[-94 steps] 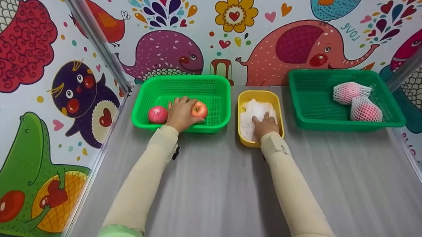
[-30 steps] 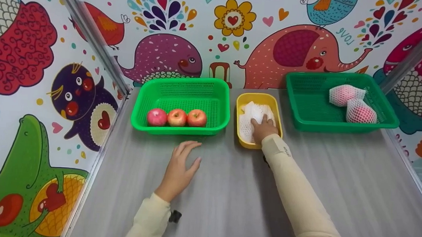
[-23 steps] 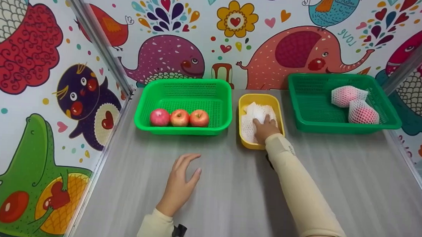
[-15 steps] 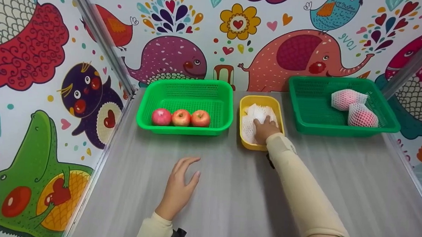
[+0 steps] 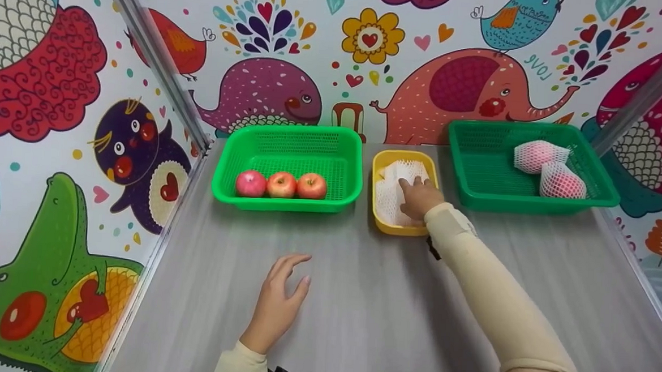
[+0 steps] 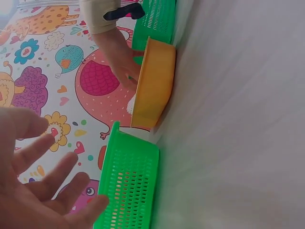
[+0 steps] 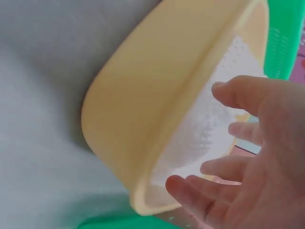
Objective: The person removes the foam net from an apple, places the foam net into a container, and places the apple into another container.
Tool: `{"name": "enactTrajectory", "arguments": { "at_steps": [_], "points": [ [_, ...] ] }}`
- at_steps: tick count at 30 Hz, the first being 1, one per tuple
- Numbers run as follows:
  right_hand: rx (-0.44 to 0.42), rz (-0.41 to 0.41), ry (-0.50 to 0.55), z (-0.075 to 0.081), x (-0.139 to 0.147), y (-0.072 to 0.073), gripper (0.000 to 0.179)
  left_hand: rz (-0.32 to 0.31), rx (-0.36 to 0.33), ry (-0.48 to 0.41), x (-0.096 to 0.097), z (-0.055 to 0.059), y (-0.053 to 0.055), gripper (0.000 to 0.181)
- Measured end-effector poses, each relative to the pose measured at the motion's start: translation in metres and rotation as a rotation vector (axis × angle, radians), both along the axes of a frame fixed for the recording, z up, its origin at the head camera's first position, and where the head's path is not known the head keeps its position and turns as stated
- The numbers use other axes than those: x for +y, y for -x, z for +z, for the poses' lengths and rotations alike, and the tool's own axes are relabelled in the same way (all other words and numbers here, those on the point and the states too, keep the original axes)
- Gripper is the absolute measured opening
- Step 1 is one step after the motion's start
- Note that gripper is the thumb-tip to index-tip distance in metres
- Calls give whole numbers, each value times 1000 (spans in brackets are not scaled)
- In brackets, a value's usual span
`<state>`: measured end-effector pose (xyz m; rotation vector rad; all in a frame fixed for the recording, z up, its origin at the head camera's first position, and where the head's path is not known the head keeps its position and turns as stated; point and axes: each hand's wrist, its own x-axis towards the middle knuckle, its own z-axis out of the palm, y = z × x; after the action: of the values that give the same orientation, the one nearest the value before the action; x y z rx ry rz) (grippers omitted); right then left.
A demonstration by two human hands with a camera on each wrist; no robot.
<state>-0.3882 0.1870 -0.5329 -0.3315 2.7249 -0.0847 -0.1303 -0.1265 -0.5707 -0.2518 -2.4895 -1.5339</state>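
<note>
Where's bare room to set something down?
Grey tabletop between the left hand and beige right sleeve; left half of the dark green mesh basket; the bright green mesh basket, behind three red apples. Crowded: the yellow plastic tub, holding white foam netting under the right hand.

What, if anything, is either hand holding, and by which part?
Nothing is held: the left hand is empty above the table, and the right hand, at the yellow tub, grips nothing either.

Back wall [image 5: 371,69]: white, cartoon-animal print | left corner post [image 5: 159,58]: silver metal | tabletop [image 5: 359,301]: grey, faintly streaked
</note>
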Motion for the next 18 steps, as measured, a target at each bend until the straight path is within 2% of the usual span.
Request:
{"name": "enactTrajectory", "arguments": {
  "at_steps": [5, 10, 15, 18],
  "points": [
    [35, 38, -10, 14, 7, -3, 75, -12, -8, 2, 2, -3, -2, 40],
    [169, 59, 30, 27, 29, -3, 65, -18, -28, 4, 1, -6, -5, 40],
    [314, 30, 105, 41, 66, 2, 48, 9, -62, -4, -4, -10, -11, 39],
    [365, -3, 147, 49, 97, 7, 39, 27, -74, -2, -7, -13, -14, 37]
  ]
}}
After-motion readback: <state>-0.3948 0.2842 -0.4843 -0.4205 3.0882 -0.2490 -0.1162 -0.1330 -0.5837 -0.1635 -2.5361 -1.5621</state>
